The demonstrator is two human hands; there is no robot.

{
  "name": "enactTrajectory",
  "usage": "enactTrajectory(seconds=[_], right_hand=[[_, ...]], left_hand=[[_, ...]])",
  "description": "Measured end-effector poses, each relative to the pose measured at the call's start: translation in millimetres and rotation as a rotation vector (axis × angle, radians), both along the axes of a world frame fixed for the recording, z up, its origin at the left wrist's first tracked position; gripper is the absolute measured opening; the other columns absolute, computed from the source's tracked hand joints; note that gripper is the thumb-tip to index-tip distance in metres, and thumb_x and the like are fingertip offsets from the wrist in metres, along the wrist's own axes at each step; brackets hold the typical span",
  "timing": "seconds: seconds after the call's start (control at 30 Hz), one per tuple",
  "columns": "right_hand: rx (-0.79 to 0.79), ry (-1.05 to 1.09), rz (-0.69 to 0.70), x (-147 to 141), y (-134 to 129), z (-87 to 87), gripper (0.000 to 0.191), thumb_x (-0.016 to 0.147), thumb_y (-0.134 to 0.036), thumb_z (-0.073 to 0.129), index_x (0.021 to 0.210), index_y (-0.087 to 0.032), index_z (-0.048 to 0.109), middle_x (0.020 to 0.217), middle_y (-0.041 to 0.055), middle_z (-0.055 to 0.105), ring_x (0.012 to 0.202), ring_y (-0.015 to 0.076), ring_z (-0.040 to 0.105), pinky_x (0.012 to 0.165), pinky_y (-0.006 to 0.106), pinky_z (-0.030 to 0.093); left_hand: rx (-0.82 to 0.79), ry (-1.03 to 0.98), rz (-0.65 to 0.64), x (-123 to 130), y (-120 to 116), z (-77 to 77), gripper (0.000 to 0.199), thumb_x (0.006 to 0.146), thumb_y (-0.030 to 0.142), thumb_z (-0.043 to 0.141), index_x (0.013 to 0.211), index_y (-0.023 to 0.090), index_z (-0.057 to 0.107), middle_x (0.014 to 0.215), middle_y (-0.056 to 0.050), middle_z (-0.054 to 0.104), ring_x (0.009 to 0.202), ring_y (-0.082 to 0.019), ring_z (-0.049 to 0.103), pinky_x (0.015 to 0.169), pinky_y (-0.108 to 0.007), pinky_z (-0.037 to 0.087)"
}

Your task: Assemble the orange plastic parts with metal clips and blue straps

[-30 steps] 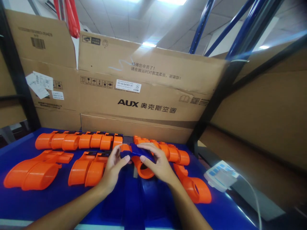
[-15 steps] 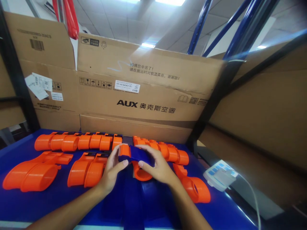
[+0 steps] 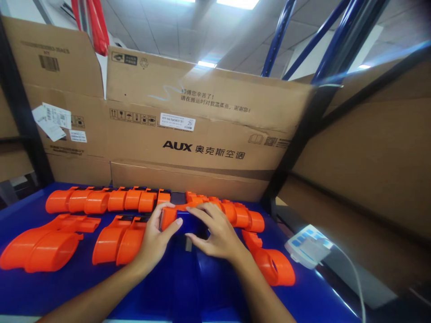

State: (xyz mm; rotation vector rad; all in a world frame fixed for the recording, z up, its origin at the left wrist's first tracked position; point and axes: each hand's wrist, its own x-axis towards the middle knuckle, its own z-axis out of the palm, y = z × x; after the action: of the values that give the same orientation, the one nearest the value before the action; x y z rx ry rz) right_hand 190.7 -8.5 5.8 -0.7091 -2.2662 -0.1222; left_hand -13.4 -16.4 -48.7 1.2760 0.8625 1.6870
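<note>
My left hand (image 3: 158, 235) is closed around the orange end of an orange and blue part (image 3: 169, 217) near the middle of the table. Its thumb lies on the near side of the part. My right hand (image 3: 215, 231) is at the part's right side, thumb and fingers apart, the fingertips at its top edge. Below the part, between the hands, a small grey metal piece (image 3: 188, 244) shows. Behind my hands runs a row of orange ring-shaped parts (image 3: 97, 202), several with black pieces on top.
Larger orange parts (image 3: 54, 249) lie at the left, with more orange rings (image 3: 129, 242) beside my left forearm. Another orange piece (image 3: 284, 268) is at the right, near a white device (image 3: 309, 246) with a cable. A cardboard wall (image 3: 195, 175) stands behind.
The held part has turned; its orange ring no longer hangs below it and an orange edge shows on top. My right hand's fingers have spread and loosened from it.
</note>
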Motion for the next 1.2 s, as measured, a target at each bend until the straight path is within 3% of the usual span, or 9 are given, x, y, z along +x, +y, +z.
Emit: enactTrajectory(seconds=[0.4, 0.6, 0.7, 0.8, 0.87, 0.97, 1.07, 1.2], right_hand=[[0.030, 0.003, 0.000, -1.9, -2.3, 1.1, 0.057, 0.085, -0.035, 0.075, 0.139, -0.025, 0.060, 0.117, 0.0129, 0.065, 0.108, 0.0302, 0.063, 0.093, 0.050, 0.054], [0.031, -0.004, -0.018, -2.9, -5.2, 2.2, 0.057, 0.085, -0.036, 0.074, 0.139, -0.025, 0.060, 0.118, 0.0133, 0.066, 0.108, 0.0309, 0.064, 0.092, 0.051, 0.054], [0.000, 0.045, -0.003, -4.5, -7.8, 4.4, 0.058, 0.084, -0.034, 0.076, 0.139, -0.024, 0.059, 0.122, 0.0138, 0.067, 0.112, 0.0313, 0.064, 0.097, 0.051, 0.053], [-0.096, 0.189, -0.005, -6.9, -8.8, 5.0, 0.061, 0.082, -0.034, 0.079, 0.139, -0.024, 0.058, 0.127, 0.0132, 0.067, 0.116, 0.0310, 0.064, 0.100, 0.049, 0.052], [-0.188, 0.334, -0.034, -9.4, -8.1, 3.4, 0.056, 0.083, -0.035, 0.078, 0.134, -0.024, 0.060, 0.126, 0.0121, 0.068, 0.114, 0.0301, 0.065, 0.099, 0.046, 0.052], [-0.395, 0.573, -0.029, -14.6, -5.2, -1.2, 0.036, 0.091, -0.040, 0.069, 0.122, -0.023, 0.062, 0.107, 0.0078, 0.073, 0.095, 0.0246, 0.069, 0.086, 0.038, 0.055], [-0.619, 0.700, 0.022, -20.9, -1.2, -5.8, 0.029, 0.097, -0.048, 0.058, 0.107, -0.021, 0.063, 0.082, 0.0013, 0.067, 0.073, 0.0178, 0.063, 0.069, 0.029, 0.051], [-0.751, 0.692, 0.039, -28.1, 3.4, -10.1, 0.037, 0.097, -0.054, 0.056, 0.090, -0.018, 0.063, 0.075, -0.0010, 0.060, 0.067, 0.0147, 0.055, 0.063, 0.026, 0.046]], left_hand=[[-0.041, -0.131, -0.068, 1.2, -2.3, -0.5, 0.047, 0.076, 0.037, 0.083, 0.115, 0.026, 0.060, 0.110, -0.003, 0.068, 0.102, -0.022, 0.065, 0.094, -0.036, 0.051], [-0.015, -0.090, -0.013, 0.0, -1.9, -0.8, 0.045, 0.075, 0.038, 0.083, 0.112, 0.025, 0.063, 0.113, -0.003, 0.069, 0.107, -0.024, 0.065, 0.098, -0.037, 0.051], [0.010, -0.069, 0.016, 0.5, -0.9, -0.2, 0.051, 0.077, 0.040, 0.082, 0.122, 0.027, 0.060, 0.123, -0.005, 0.067, 0.117, -0.026, 0.063, 0.102, -0.039, 0.049], [0.060, -0.084, -0.073, 0.7, -4.1, -0.3, 0.068, 0.083, 0.042, 0.076, 0.143, 0.031, 0.046, 0.136, -0.008, 0.063, 0.121, -0.028, 0.063, 0.101, -0.042, 0.051], [0.124, -0.009, -0.138, -0.3, -8.6, -0.8, 0.073, 0.085, 0.042, 0.073, 0.150, 0.031, 0.039, 0.140, -0.010, 0.061, 0.124, -0.030, 0.062, 0.104, -0.046, 0.050], [0.267, 0.298, -0.124, -2.6, -16.6, -1.3, 0.079, 0.083, 0.039, 0.076, 0.152, 0.031, 0.039, 0.152, -0.012, 0.050, 0.139, -0.034, 0.048, 0.115, -0.053, 0.039], [0.414, 0.609, 0.009, -2.5, -21.7, -1.1, 0.091, 0.075, 0.035, 0.083, 0.154, 0.030, 0.037, 0.159, -0.013, 0.040, 0.146, -0.036, 0.037, 0.119, -0.057, 0.034], [0.569, 0.730, 0.209, 0.6, -20.9, -2.9, 0.096, 0.071, 0.028, 0.084, 0.153, 0.027, 0.033, 0.153, -0.015, 0.044, 0.141, -0.036, 0.041, 0.114, -0.058, 0.038]])
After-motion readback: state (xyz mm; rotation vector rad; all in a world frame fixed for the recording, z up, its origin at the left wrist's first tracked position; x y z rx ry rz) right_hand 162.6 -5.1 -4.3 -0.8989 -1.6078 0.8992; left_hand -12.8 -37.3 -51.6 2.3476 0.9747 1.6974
